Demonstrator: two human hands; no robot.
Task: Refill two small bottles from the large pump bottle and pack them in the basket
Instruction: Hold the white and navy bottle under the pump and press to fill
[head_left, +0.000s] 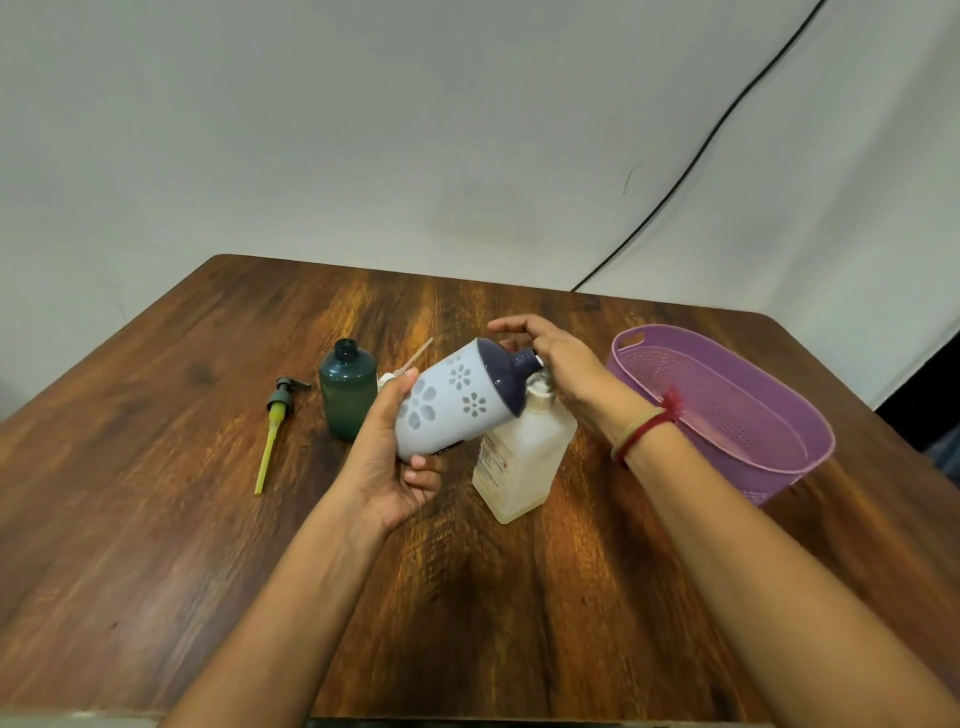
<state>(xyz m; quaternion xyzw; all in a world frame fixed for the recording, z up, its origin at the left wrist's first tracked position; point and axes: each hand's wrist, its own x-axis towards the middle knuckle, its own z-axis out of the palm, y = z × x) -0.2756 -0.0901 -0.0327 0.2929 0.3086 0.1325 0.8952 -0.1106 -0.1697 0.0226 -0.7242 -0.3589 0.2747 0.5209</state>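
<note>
My left hand (389, 467) grips a white small bottle (447, 400) with grey flower marks and a dark blue top. The bottle is tilted, its open neck right at the spout of the large pump bottle (524, 457). That pale translucent bottle stands at the table's middle. My right hand (566, 364) rests on its pump head with the fingers stretched out over it; the pump head is mostly hidden. A dark green small bottle (347, 395) stands uncapped to the left. The purple basket (774, 486) sits at the right, nothing visible inside.
A grey pump cap with a yellow tube (275, 421) lies left of the green bottle. Another pump piece with a pale tube (415, 353) lies behind the white bottle, partly hidden. A black cable (701, 156) runs down the wall behind the wooden table (467, 597).
</note>
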